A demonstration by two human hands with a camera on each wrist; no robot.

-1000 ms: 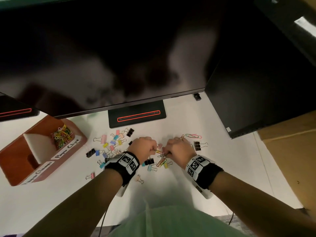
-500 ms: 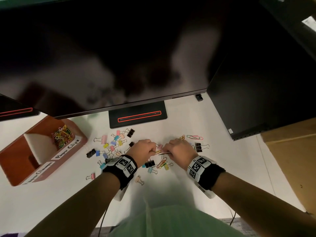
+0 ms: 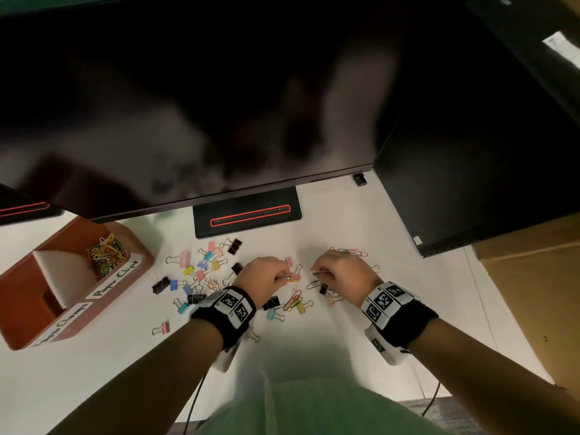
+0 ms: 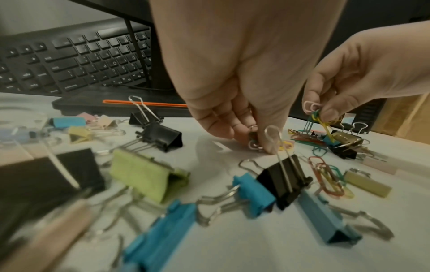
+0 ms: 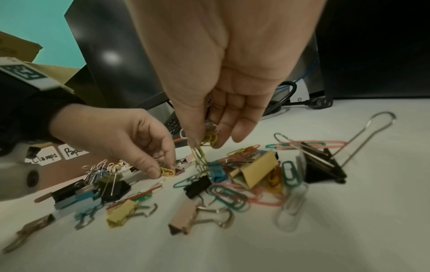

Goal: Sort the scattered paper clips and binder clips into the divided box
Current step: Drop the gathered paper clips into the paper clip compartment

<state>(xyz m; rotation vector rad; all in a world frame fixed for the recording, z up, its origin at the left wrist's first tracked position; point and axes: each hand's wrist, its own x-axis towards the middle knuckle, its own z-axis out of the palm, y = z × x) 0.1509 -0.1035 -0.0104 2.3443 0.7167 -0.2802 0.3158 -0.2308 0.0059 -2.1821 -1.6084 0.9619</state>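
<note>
Now your left hand reaches down to the white counter, its fingers pinching a small yellow wire paper clip that lies on the surface in the middle of the scatter. Your right hand hovers just to the right of it, fingers clamped together on a small bunch of coloured wire paper clips lifted above the counter, with one long yellow clip dangling below them. Around both hands lie loose coloured paper clips and small binder clips in black, blue, yellow and pink, most of them spread to the left and near side. Far left on the counter sits the brown divided box with handwritten white labels; its far compartment, labelled for paper clips, holds a heap of coloured clips. A black monitor stand with a red stripe stands beyond the scatter.
</note>
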